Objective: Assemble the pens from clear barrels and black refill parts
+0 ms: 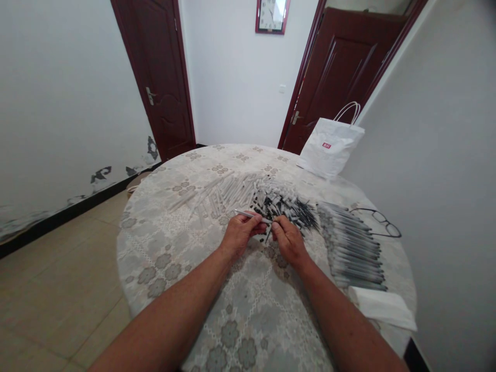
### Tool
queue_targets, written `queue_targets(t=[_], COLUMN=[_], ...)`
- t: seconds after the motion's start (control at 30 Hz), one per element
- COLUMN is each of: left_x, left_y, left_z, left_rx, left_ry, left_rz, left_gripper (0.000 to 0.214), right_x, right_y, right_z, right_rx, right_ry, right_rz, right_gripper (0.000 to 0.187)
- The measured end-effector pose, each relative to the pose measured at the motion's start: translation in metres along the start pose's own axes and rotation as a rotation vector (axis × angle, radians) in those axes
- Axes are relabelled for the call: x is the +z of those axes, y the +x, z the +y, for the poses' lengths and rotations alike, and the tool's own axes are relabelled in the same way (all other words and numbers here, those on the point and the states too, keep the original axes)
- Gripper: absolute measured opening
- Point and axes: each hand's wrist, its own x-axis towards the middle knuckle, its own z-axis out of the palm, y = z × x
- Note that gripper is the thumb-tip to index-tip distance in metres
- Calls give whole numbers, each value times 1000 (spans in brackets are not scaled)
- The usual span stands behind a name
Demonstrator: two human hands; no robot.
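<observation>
A slim pen barrel (250, 214) is lying gripped in the fingertips of the left hand (241, 233), over the middle of the round worktop (163, 243), its pale end pointing toward ten o'clock. The right hand (289, 242) is closing around a thin dark piece (268, 235), meeting the barrel's other end. The barrel is looking light, stiff and a bit slick, best pinched at mid-length. At twelve o'clock, clear tubes (228, 192) and dark parts (289, 206) are lying heaped. At three o'clock, finished pens (354, 248) are lying in a row, spectacles (382, 221) beside them, and a white bag (331, 147) is standing further off.
</observation>
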Motion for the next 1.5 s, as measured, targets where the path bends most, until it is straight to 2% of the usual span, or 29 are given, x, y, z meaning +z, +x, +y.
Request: queue_targets(t=[0.1,0.27,0.33,0.5,0.6,0.83,0.97,1.07,1.17,1.27,1.4,1.5], left_x=[0,1,1,1,1,-1,0,2,6,7,4,0], left_y=[-1,-1,-1,-1,0,2,0,-3,-6,-9,-7,-4], left_z=[-1,0,-1,-1,0,2,5,9,13,14,10,7], left_rx=[5,-7,-4,18,10,-5,20,23,56,113,148,153], left_ry=[4,16,23,70,83,156,297,494,661,792,795,792], left_rz=[-7,-2,8,22,42,79,54,-12,-40,-78,-90,-60], left_gripper=[34,34,34,34,34,36,39,42,40,38,39,39], right_x=[3,13,12,3,3,10,6,2,-10,-33,-76,-95], right_y=[0,3,3,2,2,4,5,6,6,6,6,5], right_z=[2,9,8,0,-1,5,1,-5,-11,-11,4,21], right_rx=[40,231,239,57,18,17,-53,-122,-92,-6,220,400], right_ry=[74,392,408,135,53,-9,-103,-280,-479,-641,-801,-879], right_rz=[-15,-115,-124,-19,-5,-31,-49,-116,-261,-365,-358,-330], right_gripper=[32,41,41,27,26,39,23,20,23,22,21,23])
